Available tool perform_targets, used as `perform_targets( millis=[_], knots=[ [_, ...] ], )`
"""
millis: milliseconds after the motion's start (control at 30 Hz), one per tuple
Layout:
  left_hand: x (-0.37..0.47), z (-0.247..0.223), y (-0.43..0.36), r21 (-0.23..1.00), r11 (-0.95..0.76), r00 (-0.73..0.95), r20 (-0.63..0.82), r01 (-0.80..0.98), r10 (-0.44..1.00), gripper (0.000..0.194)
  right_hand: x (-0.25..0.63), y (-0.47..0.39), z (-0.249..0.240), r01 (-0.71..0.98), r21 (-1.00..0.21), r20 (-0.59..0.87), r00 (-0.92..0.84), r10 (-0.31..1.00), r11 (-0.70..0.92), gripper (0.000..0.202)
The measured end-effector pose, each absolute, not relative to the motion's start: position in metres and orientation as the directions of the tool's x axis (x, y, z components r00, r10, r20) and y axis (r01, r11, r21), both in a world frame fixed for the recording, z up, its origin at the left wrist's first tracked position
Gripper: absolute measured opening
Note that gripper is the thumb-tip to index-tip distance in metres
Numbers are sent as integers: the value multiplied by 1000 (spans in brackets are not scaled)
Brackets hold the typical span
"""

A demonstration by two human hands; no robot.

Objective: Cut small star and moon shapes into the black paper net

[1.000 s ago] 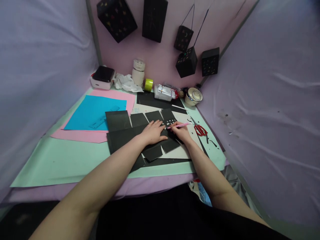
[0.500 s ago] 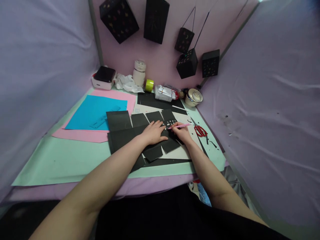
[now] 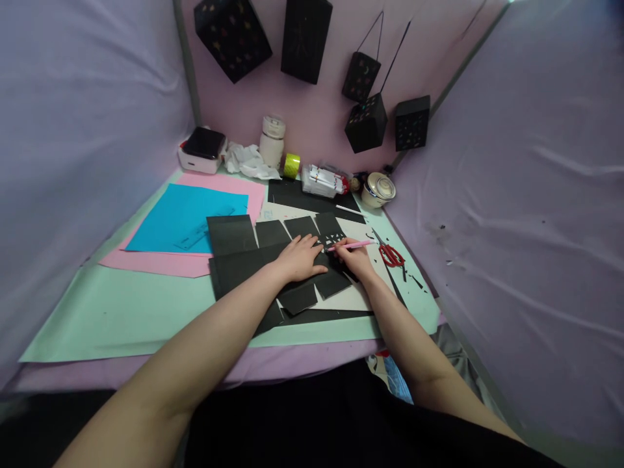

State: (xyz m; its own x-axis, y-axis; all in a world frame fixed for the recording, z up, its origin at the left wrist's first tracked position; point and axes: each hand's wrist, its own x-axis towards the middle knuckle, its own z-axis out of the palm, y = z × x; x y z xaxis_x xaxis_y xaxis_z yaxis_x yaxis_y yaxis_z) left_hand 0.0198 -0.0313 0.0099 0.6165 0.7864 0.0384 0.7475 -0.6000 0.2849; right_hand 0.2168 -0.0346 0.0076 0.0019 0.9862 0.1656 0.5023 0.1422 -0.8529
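Note:
A sheet of black card [image 3: 244, 268] with slit flaps along its edges lies on a white board [image 3: 353, 298]. My left hand [image 3: 299, 258] rests flat on the card, fingers spread. Just to its right, my right hand [image 3: 354, 258] is closed around a slim pink pen-like craft knife [image 3: 355, 245], whose tip meets the card. Small cut-out holes [image 3: 334, 238] show pale near that tip. What exactly the tip is like is too small to see. Red-handled scissors [image 3: 391, 255] lie to the right of my right hand, among black paper scraps [image 3: 416, 282].
Blue paper [image 3: 170, 218] with a clear ruler [image 3: 205, 227] lies over pink paper [image 3: 156, 265] on the left. A white bottle [image 3: 272, 144], yellow tape roll [image 3: 292, 166], box of markers [image 3: 322, 181] and lidded bowl [image 3: 378, 190] line the back. Black boxes [image 3: 366, 123] hang above.
The view has shifted very slightly. Both hands, the card and the pink tool stay in practically the same places.

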Motion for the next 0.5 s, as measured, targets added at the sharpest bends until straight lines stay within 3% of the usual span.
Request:
perform_targets(
  millis=[500],
  knots=[
    [20, 9, -31, 289, -594, 611, 35, 751, 791, 74, 216, -33, 7, 504, -849, 172, -24, 985, 160, 15]
  ],
)
